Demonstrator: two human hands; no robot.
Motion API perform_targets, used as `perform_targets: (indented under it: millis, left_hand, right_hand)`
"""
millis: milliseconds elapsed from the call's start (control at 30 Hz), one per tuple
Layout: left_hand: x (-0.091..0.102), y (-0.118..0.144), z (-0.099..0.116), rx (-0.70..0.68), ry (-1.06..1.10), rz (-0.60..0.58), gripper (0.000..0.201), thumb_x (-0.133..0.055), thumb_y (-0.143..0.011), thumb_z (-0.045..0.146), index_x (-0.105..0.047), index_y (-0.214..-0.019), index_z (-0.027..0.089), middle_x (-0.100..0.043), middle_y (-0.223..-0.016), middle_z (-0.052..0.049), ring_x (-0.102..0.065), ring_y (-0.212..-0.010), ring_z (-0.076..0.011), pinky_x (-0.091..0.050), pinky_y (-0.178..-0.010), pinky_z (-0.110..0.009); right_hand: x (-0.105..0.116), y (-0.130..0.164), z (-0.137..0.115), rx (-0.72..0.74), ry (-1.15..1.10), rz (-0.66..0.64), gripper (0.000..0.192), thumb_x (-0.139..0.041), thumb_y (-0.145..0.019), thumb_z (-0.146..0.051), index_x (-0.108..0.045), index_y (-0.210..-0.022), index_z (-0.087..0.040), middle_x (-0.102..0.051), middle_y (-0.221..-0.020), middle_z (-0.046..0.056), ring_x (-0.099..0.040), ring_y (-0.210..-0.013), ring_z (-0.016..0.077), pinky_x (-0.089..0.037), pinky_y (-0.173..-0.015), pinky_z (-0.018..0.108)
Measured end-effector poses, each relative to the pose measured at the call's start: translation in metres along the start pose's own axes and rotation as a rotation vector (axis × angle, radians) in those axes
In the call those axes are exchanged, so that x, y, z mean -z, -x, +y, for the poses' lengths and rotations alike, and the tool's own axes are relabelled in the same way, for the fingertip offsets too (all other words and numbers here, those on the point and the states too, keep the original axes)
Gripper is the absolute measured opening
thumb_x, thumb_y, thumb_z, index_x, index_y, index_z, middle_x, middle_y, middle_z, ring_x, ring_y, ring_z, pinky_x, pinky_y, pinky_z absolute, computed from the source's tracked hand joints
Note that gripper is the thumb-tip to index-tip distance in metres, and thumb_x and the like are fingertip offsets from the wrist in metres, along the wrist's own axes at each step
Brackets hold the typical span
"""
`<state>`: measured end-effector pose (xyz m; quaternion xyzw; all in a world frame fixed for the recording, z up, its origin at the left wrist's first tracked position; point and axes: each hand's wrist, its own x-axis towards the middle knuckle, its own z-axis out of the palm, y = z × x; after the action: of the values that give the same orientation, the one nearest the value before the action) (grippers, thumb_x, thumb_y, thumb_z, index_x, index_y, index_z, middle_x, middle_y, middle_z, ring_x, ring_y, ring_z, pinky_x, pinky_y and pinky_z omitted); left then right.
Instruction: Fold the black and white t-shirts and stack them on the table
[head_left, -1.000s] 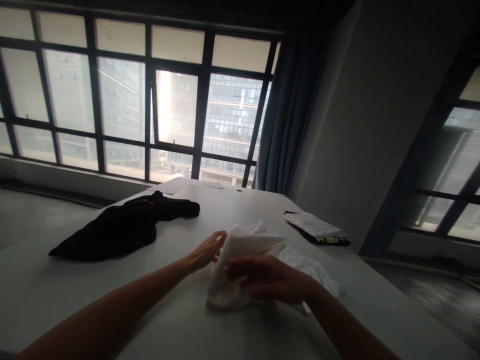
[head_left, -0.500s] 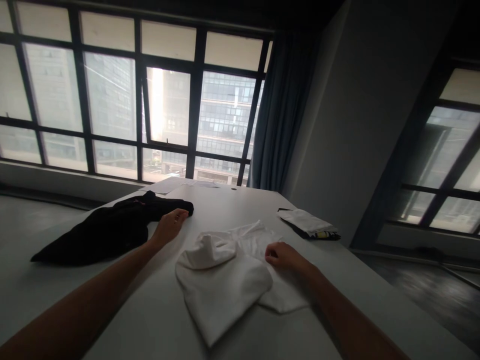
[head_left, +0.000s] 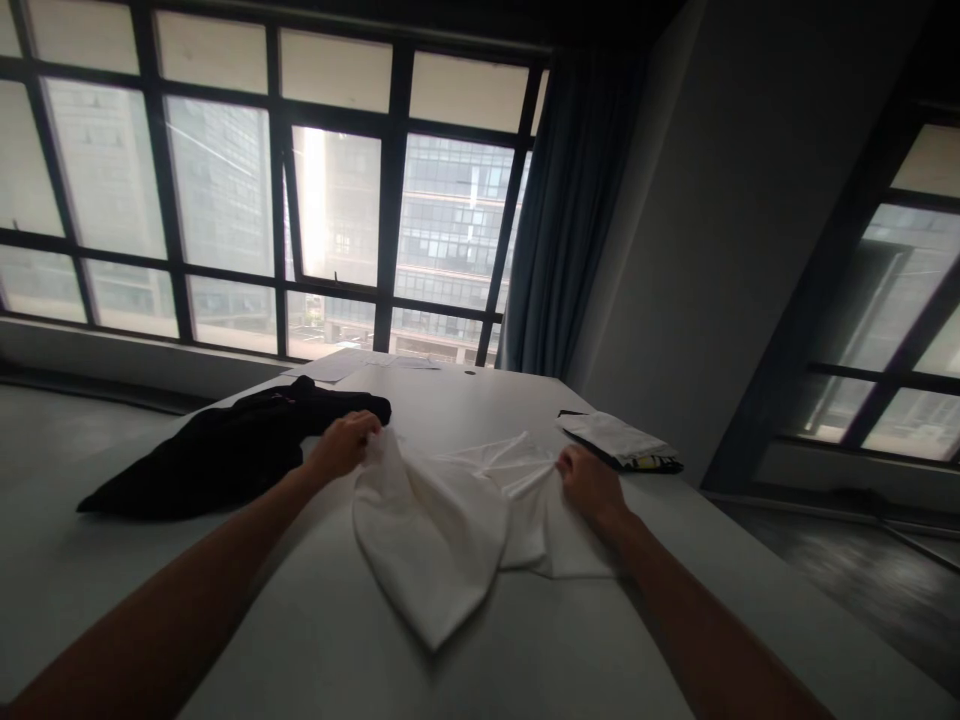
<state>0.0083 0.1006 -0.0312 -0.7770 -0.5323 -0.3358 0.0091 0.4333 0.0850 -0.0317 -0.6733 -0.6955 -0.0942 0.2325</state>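
White garment (head_left: pixel 442 530), probably a T-shirt, lies rumpled mid-table (head_left: pixel 315 640), one folded flap pointing toward the camera. Looks light, soft and floppy, no stiffness; best taken by bunched edges or corners, as now. Left hand (head_left: pixel 346 443) has fingers curled shut, pinching its far left edge; right hand (head_left: pixel 589 480) fisted on the right edge. Black garment (head_left: pixel 225 455) just left, folded cloth stack (head_left: pixel 619 442) far right. No readable writing or labels.
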Motion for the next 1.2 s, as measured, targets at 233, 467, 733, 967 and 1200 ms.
perform_targets:
  millis: [233, 467, 733, 967, 1200]
  left_hand:
    - [0.048, -0.003, -0.073, 0.454, 0.103, 0.588, 0.04, -0.041, -0.075, 0.011, -0.055, -0.113, 0.012, -0.065, -0.116, -0.009, -0.06, -0.107, -0.0245, -0.048, -0.096, -0.037]
    - [0.02, 0.0, -0.016, 0.038, 0.152, 0.028, 0.046, -0.052, -0.083, 0.041, -0.062, -0.123, 0.02, -0.064, -0.129, -0.008, -0.056, -0.121, -0.0276, -0.041, -0.107, -0.038]
    - [-0.011, 0.019, 0.037, -0.105, 0.087, -0.573, 0.038, -0.063, -0.091, 0.043, -0.063, -0.122, 0.021, -0.063, -0.124, -0.009, -0.061, -0.11, -0.0272, -0.051, -0.094, -0.042]
    - [0.084, -0.027, 0.013, -0.154, -0.048, -0.594, 0.02, -0.065, -0.087, 0.029, -0.072, -0.102, 0.018, -0.07, -0.104, -0.001, -0.064, -0.094, -0.0237, -0.052, -0.082, -0.032]
    - [0.206, -0.06, -0.002, -0.143, -0.773, 0.387, 0.037, -0.042, -0.091, 0.014, -0.07, -0.115, 0.013, -0.062, -0.101, -0.01, -0.053, -0.098, -0.0234, -0.039, -0.096, -0.046]
  right_hand:
    - [0.054, 0.006, 0.033, 0.099, -0.759, -0.37, 0.05, -0.052, -0.078, -0.07, -0.055, -0.083, -0.021, -0.066, -0.08, 0.007, -0.063, -0.079, 0.0227, -0.049, -0.074, 0.034]
    - [0.023, 0.011, 0.048, 0.097, -0.427, -0.551, 0.072, -0.085, -0.049, -0.044, -0.066, -0.113, -0.017, -0.065, -0.122, 0.014, -0.06, -0.113, 0.031, -0.046, -0.098, 0.039]
    - [0.001, 0.012, 0.034, 0.058, -0.229, -0.742, 0.024, -0.076, -0.055, -0.023, -0.068, -0.077, -0.018, -0.067, -0.08, 0.002, -0.061, -0.075, 0.0192, -0.046, -0.065, 0.026]
    - [0.038, -0.076, -0.046, 0.204, -0.002, -0.71, 0.016, -0.069, -0.061, -0.015, -0.064, -0.076, -0.016, -0.061, -0.075, 0.0, -0.054, -0.07, 0.0149, -0.039, -0.059, 0.022]
    - [0.056, -0.174, -0.19, 0.315, -0.169, 0.34, 0.034, -0.048, -0.088, -0.01, -0.058, -0.12, -0.014, -0.056, -0.125, 0.016, -0.057, -0.103, 0.0255, -0.046, -0.083, 0.033]
